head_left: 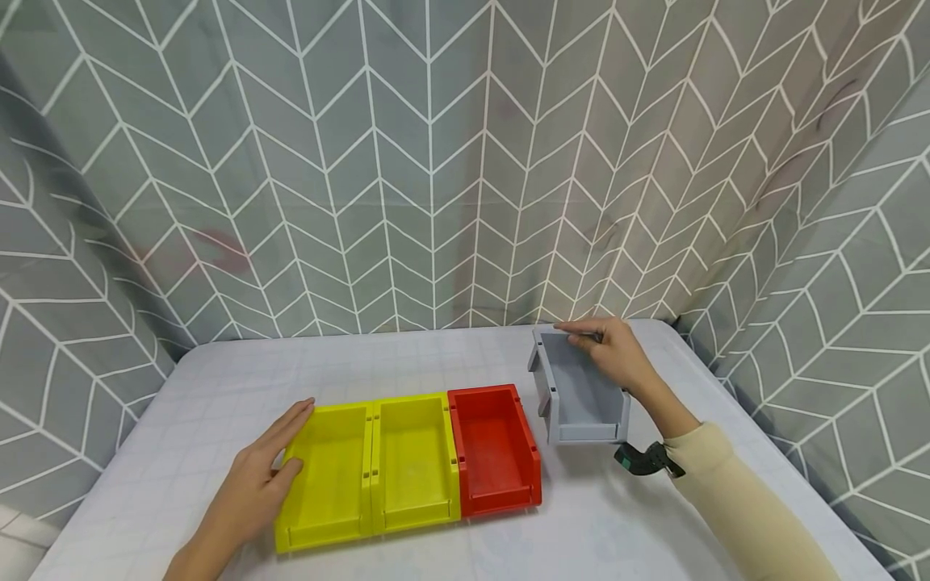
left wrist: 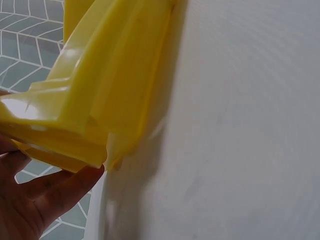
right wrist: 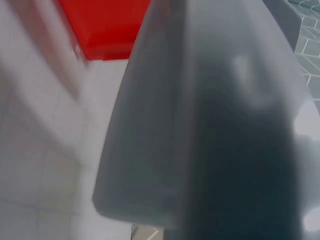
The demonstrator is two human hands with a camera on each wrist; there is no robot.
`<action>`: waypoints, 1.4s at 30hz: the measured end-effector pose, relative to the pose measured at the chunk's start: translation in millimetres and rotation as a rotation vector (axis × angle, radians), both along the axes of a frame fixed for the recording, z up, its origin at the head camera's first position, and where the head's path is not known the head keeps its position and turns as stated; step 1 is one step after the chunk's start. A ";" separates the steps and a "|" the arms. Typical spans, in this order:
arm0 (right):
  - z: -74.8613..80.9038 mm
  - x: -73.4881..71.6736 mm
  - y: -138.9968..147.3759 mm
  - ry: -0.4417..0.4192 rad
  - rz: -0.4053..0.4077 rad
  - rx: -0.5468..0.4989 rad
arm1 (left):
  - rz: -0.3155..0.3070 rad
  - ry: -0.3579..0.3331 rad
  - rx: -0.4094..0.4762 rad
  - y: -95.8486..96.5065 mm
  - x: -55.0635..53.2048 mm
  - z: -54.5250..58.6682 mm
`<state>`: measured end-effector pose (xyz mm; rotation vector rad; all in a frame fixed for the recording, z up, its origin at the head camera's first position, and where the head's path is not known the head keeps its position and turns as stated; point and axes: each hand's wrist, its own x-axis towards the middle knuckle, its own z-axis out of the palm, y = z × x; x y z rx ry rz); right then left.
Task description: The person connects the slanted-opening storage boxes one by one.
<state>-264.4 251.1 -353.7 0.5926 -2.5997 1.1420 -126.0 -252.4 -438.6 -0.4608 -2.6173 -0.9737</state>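
Fingers of left hand [head_left: 253, 486] gripping left wall of yellow rectangular open-topped plastic bin [head_left: 328, 476] | second yellow bin [head_left: 414, 464] between it and red rectangular open-topped plastic bin [head_left: 496, 452], touching both, on white-covered table [head_left: 581, 528] | right hand [head_left: 616, 353] holding grey open-topped plastic bin [head_left: 576, 395] by its rim, right of red bin, apart from it

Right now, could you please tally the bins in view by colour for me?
Yellow bins: 2
Red bin: 1
Grey bin: 1
Total: 4
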 end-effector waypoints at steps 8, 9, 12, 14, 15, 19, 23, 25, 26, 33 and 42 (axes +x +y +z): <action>-1.7 13.6 -4.7 0.014 0.027 0.025 | -0.013 -0.002 0.013 -1.4 -0.1 -1.4; -1.8 15.1 -5.2 0.010 0.029 0.025 | -0.012 -0.002 0.013 -1.5 -0.1 -1.6; -2.0 18.9 -6.8 0.000 0.036 0.023 | -0.012 -0.003 0.011 -1.6 -0.1 -1.7; -2.1 21.1 -8.2 0.003 0.045 0.024 | -0.011 -0.003 0.010 -1.8 0.0 -1.8; -2.6 21.5 -8.7 0.004 0.050 0.024 | -0.011 -0.004 0.011 -1.8 0.0 -1.8; -5.0 22.4 -10.1 0.014 0.064 0.030 | -0.009 -0.007 0.013 -1.9 0.2 -2.1; -8.0 23.2 -10.5 0.014 0.074 0.041 | -0.010 -0.012 0.016 -1.5 0.0 -2.1; -9.0 24.2 -10.6 0.014 0.078 0.049 | -0.010 -0.016 0.017 -1.3 -0.1 -2.0; -9.5 24.6 -10.6 0.010 0.081 0.051 | -0.010 -0.017 0.018 -1.1 -0.1 -1.9; -12.0 26.8 -10.0 -0.025 0.095 0.068 | -0.007 -0.021 0.019 -0.8 -0.5 -1.7; -17.0 26.3 -10.7 -0.031 0.115 0.078 | -0.011 -0.018 0.021 -1.2 -0.2 -3.1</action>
